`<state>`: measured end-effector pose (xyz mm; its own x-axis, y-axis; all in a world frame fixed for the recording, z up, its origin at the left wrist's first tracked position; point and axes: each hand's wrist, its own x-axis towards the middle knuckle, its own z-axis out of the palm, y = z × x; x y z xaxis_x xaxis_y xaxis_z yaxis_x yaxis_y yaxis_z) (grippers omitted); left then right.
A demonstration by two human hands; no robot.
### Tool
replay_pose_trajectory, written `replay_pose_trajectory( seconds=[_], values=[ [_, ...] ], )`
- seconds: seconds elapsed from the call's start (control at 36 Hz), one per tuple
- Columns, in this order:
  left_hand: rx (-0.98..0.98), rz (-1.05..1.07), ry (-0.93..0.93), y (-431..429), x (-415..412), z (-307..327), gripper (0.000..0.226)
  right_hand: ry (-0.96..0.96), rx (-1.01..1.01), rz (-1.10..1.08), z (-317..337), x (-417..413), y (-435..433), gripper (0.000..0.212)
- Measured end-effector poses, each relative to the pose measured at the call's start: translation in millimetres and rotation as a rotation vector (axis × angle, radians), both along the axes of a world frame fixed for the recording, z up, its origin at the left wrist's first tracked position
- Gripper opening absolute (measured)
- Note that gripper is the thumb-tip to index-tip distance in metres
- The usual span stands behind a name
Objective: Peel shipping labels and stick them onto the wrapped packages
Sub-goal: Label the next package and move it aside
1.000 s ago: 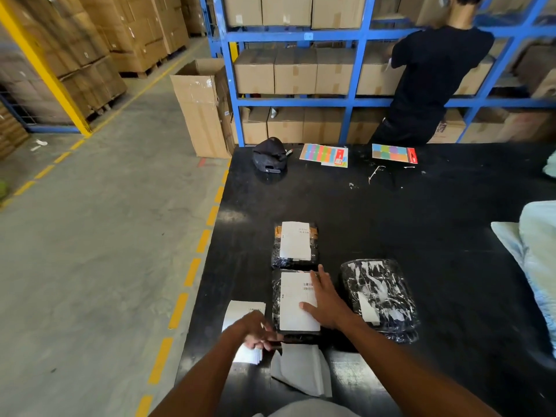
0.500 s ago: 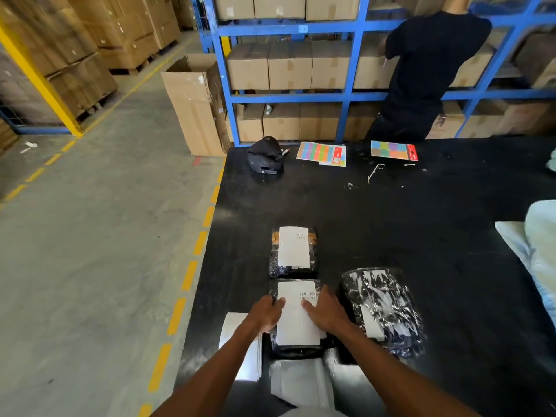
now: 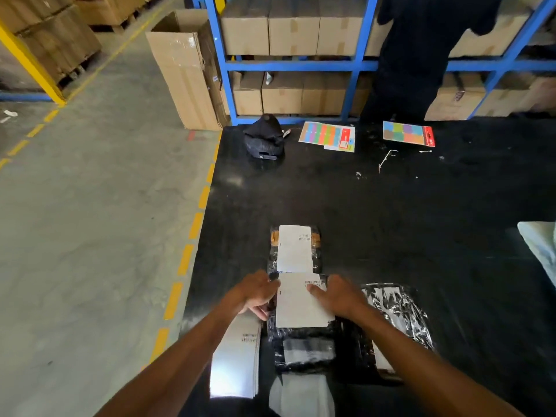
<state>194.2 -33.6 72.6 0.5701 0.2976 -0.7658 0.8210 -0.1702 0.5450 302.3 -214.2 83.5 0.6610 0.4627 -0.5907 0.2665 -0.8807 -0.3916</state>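
Near the left edge of the black table (image 3: 391, 221), the left hand (image 3: 258, 293) and right hand (image 3: 340, 296) press flat, apart, on either side of a white label (image 3: 301, 305) atop a wrapped package (image 3: 304, 347). A spare label stack (image 3: 237, 362) lies at that edge. Blue shelving (image 3: 352, 66) with cartons stands beyond the far edge, and a concrete floor (image 3: 90, 221) is to the left.

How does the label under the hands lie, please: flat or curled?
Flat: label spread over the package, left hand and right hand at its edges.

barcodes on white labels (image 3: 301, 299), print too blurred to read
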Motion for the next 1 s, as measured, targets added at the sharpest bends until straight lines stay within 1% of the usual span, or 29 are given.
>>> replay_pose_trajectory(
  seconds=[0.08,0.14,0.19,0.33,0.42,0.47,0.58,0.69,0.78,0.92,1.0],
  values=[
    [0.02,-0.002,-0.051,16.4,18.9,4.8,0.04,0.001,0.046,-0.02,5.4,17.5,10.4,0.043],
    [0.06,-0.005,-0.086,25.2,31.8,7.3,0.041,-0.017,0.077,-0.048,2.6,30.1,20.2,0.054],
    [0.132,0.003,-0.124,31.3,44.4,9.3,0.039,-0.029,0.13,-0.089,-5.2,42.5,31.6,0.058],
    [0.288,0.015,-0.193,46.8,69.9,-4.4,0.036,-0.085,0.251,-0.161,-25.1,64.8,58.2,0.054],
    [0.39,-0.02,-0.19,54.7,81.3,-19.8,0.035,-0.097,0.289,-0.199,-40.5,75.7,70.4,0.054],
    [0.423,-0.027,-0.186,57.3,86.3,-24.9,0.034,-0.094,0.289,-0.214,-48.4,80.2,75.3,0.056],
    [0.437,-0.011,-0.165,62.9,92.8,-40.0,0.033,-0.085,0.295,-0.217,-64.6,85.1,80.4,0.058],
    [0.466,-0.027,-0.172,58.2,94.4,-42.9,0.033,-0.087,0.324,-0.238,-85.4,87.9,80.9,0.054],
    [0.469,-0.024,-0.182,58.3,94.7,-45.3,0.034,-0.082,0.351,-0.247,-95.6,90.8,80.8,0.061],
    [0.385,0.018,-0.194,55.1,91.4,-58.8,0.033,-0.062,0.375,-0.261,-102.0,90.6,82.4,0.072],
    [0.294,0.069,-0.209,48.6,86.9,-62.9,0.043,-0.043,0.367,-0.262,-104.5,90.4,83.7,0.075]
  ],
)
